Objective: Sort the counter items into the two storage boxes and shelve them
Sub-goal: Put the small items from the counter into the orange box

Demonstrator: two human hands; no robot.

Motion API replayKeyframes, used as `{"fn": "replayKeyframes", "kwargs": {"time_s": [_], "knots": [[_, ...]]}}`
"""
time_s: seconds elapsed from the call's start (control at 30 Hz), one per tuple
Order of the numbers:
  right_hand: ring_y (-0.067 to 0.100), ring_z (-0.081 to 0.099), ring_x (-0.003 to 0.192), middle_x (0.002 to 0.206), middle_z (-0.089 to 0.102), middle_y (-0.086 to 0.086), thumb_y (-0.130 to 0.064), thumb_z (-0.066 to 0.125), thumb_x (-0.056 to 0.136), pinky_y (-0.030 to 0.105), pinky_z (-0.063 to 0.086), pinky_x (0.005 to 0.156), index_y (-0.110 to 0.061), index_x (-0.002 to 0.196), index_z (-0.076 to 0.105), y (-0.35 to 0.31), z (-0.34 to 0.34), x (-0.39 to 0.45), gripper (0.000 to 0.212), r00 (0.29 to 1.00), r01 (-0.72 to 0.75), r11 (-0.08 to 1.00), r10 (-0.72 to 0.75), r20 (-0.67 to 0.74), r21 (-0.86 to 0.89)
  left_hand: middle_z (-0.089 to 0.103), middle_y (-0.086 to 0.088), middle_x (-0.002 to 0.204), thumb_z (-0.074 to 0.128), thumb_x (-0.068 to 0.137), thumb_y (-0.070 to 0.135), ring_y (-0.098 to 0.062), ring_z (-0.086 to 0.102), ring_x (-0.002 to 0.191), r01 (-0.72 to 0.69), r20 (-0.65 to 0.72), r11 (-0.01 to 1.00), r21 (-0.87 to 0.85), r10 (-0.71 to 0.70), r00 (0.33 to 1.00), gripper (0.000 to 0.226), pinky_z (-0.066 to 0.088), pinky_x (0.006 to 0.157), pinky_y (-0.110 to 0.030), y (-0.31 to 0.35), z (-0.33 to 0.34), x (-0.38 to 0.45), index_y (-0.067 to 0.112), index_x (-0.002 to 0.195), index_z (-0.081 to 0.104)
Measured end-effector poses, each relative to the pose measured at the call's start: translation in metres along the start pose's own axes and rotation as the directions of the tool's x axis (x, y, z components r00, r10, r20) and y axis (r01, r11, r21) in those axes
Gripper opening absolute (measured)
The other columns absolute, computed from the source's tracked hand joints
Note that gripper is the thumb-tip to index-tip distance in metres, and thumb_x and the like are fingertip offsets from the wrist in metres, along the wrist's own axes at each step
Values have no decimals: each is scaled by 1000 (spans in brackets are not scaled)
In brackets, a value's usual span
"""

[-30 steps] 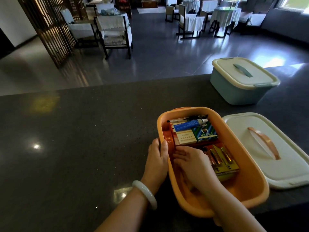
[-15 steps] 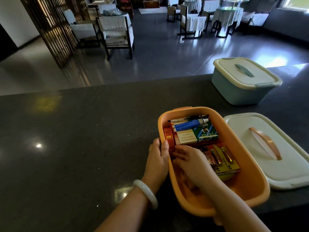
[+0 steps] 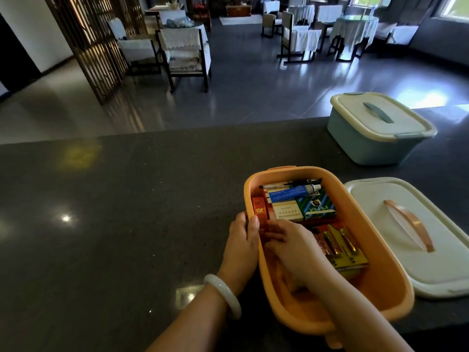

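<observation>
At the near edge of the dark counter (image 3: 106, 224), I see the open orange box (image 3: 375, 240) sitting with its cream lid (image 3: 380, 250) lying flat just beside it, toward the right end. My left hand (image 3: 239, 247) grips the box's left rim from outside, thumb hooked over the edge, a pale bangle (image 3: 224, 295) on that wrist. My right hand (image 3: 291, 247) reaches inside, fingers curled down against the left inner wall by an upright red pack (image 3: 259, 212); whether it pinches anything I cannot tell. Packed in the box's far half lie a pen (image 3: 286, 184), a blue tube (image 3: 291, 193), a cream carton (image 3: 288, 211) and a green carton (image 3: 318, 204); a yellow battery pack (image 3: 345, 252) rests mid-box. Well apart, near the counter's far right edge, the pale blue box (image 3: 365, 148) stands with its lid on.
</observation>
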State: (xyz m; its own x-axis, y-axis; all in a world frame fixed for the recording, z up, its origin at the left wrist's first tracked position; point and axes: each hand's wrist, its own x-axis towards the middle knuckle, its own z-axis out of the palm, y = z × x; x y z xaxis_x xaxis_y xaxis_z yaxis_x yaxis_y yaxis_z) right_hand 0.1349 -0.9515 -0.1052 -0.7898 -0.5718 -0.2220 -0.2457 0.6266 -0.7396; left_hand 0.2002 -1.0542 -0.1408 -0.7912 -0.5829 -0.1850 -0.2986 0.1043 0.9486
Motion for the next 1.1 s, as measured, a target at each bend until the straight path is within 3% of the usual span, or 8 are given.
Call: {"fn": "replayKeyframes", "kwargs": {"time_s": [0.2, 0.37, 0.47, 0.6, 0.73, 0.83, 0.97, 1.1], "knots": [[0, 58, 102, 114, 64, -13, -13, 61, 90, 23, 50, 90, -30, 127, 55, -2, -2, 4, 41, 1000, 8, 1000, -8, -5, 20, 55, -3, 125, 33, 94, 61, -15, 61, 104, 24, -6, 999, 32, -24, 1000, 51, 53, 91, -41, 2, -1, 0, 29, 132, 45], [1, 60, 100, 111, 65, -13, -15, 62, 90, 20, 50, 85, -30, 128, 54, -4, -8, 5, 42, 1000, 4, 1000, -4, 26, 17, 56, -7, 125, 33, 95, 60, -20, 62, 107, 34, -16, 997, 66, -33, 999, 53, 52, 93, -46, 3, 0, 0, 26, 133, 45], [2, 59, 101, 113, 64, -11, -15, 61, 91, 21, 49, 88, -27, 128, 54, -8, -14, 5, 40, 1000, 25, 1000, -26, 18, 13, 58, -6, 120, 35, 95, 58, -16, 63, 101, 19, -15, 997, 76, -18, 1000, 45, 53, 90, -44, 3, -2, 0, 28, 124, 50], [6, 56, 113, 127, 58, -6, -19, 58, 93, 21, 46, 90, -24, 137, 45, -16, -26, 8, 46, 998, 55, 995, -54, 14, -80, 59, -2, 112, 39, 95, 56, -14, 63, 94, -1, -9, 989, 147, 3, 1000, 33, 54, 86, -40, 7, -7, 4, 30, 111, 54], [8, 53, 117, 134, 52, -7, -24, 53, 96, 23, 44, 96, -26, 139, 41, -31, -31, 14, 45, 985, 170, 934, -174, 16, -316, 53, 4, 108, 42, 96, 53, -6, 59, 85, -47, 0, 956, 290, 49, 999, 24, 48, 71, -22, 12, -20, 9, 34, 104, 53], [10, 59, 105, 124, 58, -3, -19, 55, 94, 25, 50, 88, -25, 133, 47, -45, -29, 26, 41, 956, 276, 908, -293, -7, -316, 48, 7, 121, 48, 97, 44, -3, 54, 94, -62, -34, 862, 503, 92, 995, 31, 47, 82, -22, 15, -42, 10, 29, 124, 50], [14, 54, 113, 133, 49, 0, -20, 60, 90, 25, 46, 86, -23, 137, 43, -74, -5, 54, 50, 876, 481, 766, -435, 207, -426, 46, 1, 130, 53, 95, 42, -14, 51, 115, -45, -68, 662, 748, 144, 987, 44, 46, 98, -33, 17, -86, 4, 25, 134, 45], [16, 44, 128, 142, 42, -3, -20, 65, 87, 31, 40, 102, -26, 139, 41, -109, 36, 70, 58, 782, 616, 661, -449, 433, -428, 45, -4, 132, 53, 95, 42, -22, 47, 120, 112, -172, 460, 881, 91, 981, 48, 43, 100, -36, 15, -133, -11, 20, 136, 42]]}}
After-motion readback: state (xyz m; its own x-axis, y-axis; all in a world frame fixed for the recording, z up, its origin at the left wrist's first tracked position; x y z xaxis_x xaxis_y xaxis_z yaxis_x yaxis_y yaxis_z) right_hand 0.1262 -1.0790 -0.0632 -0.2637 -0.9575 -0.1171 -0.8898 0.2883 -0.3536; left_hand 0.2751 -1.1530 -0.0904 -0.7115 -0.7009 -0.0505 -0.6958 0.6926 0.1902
